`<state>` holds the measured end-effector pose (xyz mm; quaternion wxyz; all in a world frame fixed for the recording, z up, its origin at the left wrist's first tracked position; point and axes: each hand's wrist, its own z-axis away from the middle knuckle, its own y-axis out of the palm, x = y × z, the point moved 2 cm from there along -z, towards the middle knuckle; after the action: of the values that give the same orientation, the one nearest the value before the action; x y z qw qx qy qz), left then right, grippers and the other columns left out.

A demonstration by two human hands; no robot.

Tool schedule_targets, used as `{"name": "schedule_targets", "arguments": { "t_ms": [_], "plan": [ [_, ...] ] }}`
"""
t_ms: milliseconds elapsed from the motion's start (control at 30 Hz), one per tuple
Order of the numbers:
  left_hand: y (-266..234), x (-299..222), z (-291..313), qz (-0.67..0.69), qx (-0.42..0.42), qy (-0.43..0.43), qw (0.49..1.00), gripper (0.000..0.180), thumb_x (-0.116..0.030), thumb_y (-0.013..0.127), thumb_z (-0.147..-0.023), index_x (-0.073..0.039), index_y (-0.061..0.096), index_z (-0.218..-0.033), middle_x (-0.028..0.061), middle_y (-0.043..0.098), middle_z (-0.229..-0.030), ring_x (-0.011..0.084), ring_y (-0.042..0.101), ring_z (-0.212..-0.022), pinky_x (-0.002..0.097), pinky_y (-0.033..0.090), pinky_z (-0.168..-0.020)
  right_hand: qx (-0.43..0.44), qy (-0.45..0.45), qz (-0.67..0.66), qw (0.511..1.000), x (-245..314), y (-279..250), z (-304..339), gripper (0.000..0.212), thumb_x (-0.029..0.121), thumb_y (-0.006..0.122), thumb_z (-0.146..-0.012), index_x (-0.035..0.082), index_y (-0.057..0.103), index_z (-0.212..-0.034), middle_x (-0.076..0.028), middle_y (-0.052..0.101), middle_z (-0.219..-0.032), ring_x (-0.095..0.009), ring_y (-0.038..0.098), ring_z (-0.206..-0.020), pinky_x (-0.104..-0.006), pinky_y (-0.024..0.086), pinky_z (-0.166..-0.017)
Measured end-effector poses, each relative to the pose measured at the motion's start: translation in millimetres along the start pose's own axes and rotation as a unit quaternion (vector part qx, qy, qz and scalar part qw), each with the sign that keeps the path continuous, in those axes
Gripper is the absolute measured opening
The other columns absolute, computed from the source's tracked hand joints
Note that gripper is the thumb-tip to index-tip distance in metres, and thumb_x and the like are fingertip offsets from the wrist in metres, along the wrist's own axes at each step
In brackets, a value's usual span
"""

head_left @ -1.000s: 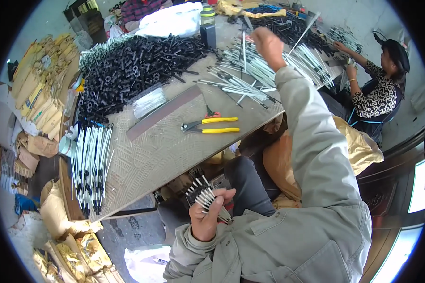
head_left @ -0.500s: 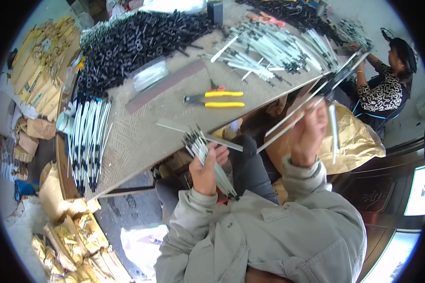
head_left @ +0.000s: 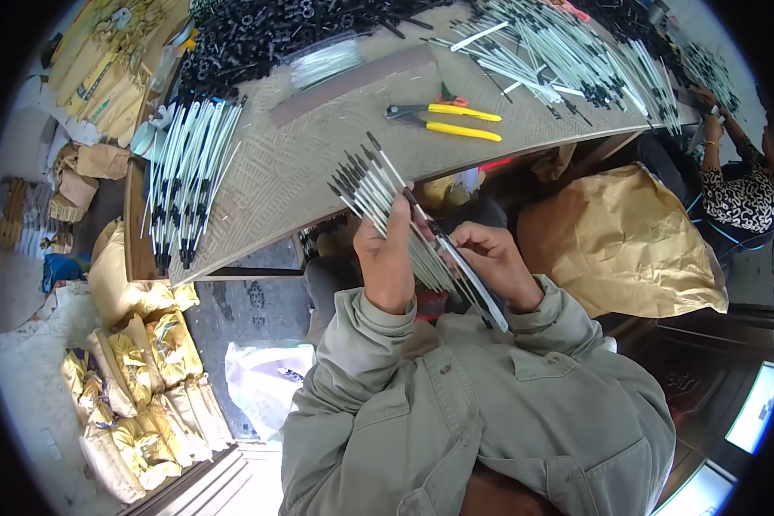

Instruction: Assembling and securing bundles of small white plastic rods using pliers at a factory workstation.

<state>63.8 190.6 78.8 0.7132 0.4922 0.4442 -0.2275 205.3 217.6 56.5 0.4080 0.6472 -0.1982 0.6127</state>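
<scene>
The left hand [head_left: 387, 262] is wrapped round a bundle of rods [head_left: 365, 196] near the table [head_left: 267, 189]; the right hand [head_left: 495, 263] has swung in and pinches separate rods [head_left: 480, 294] alongside, so work now seems centred there. Pliers [head_left: 463, 131] lie beyond.

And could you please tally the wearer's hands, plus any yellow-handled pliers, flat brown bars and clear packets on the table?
Hands: 2 (left hand, right hand)
Yellow-handled pliers: 1
Flat brown bar: 1
Clear packet: 1
Total: 5
</scene>
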Motion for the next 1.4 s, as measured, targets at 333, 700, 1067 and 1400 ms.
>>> {"name": "schedule_targets", "arguments": {
  "t_ms": [333,700,1067,1400],
  "plan": [
    [5.0,-37.5,26.4,0.115,0.074,-0.040,0.990,0.013,-0.005,0.055,-0.085,0.001,0.058,-0.096,0.0124,0.063,-0.082,0.0208,0.063,-0.075,0.0322,0.051,-0.070,-0.113,-0.360,0.295,0.878,66.4,-10.1,0.0,0.015,0.003,0.060,-0.080,0.001,0.061,-0.094,-0.012,0.053,-0.105,-0.020,0.050,-0.097,-0.0293,0.039,-0.084],
    [-8.2,-15.0,34.1,-0.018,0.175,0.046,0.983,0.017,0.003,0.061,-0.081,0.004,0.062,-0.097,0.0047,0.063,-0.092,0.0104,0.057,-0.083,0.0240,0.047,-0.077,-0.021,-0.381,0.354,0.854,75.6,42.0,-19.5,0.022,0.007,0.071,-0.066,0.004,0.066,-0.087,-0.011,0.052,-0.118,-0.030,0.036,-0.118,-0.0409,0.024,-0.098],
    [-0.3,-32.8,47.6,-0.102,0.204,0.024,0.973,0.020,0.007,0.055,-0.083,0.006,0.061,-0.102,0.0083,0.063,-0.095,0.0146,0.059,-0.089,0.0249,0.046,-0.081,0.143,-0.230,-0.009,0.963,69.2,24.0,-23.4,0.027,0.016,0.054,-0.084,-0.004,0.057,-0.102,-0.019,0.043,-0.127,-0.030,0.038,-0.121,-0.0381,0.027,-0.100],
    [9.7,-119.9,52.2,-0.142,0.243,0.013,0.959,0.025,0.004,0.056,-0.083,0.007,0.057,-0.107,0.0163,0.065,-0.095,0.0213,0.062,-0.091,0.0317,0.049,-0.083,0.352,-0.045,-0.184,0.917,-28.4,56.9,-18.8,0.082,0.061,0.006,-0.087,-0.002,0.029,-0.135,-0.015,0.035,-0.136,-0.023,0.028,-0.129,-0.0344,0.018,-0.108]
  ]
}}
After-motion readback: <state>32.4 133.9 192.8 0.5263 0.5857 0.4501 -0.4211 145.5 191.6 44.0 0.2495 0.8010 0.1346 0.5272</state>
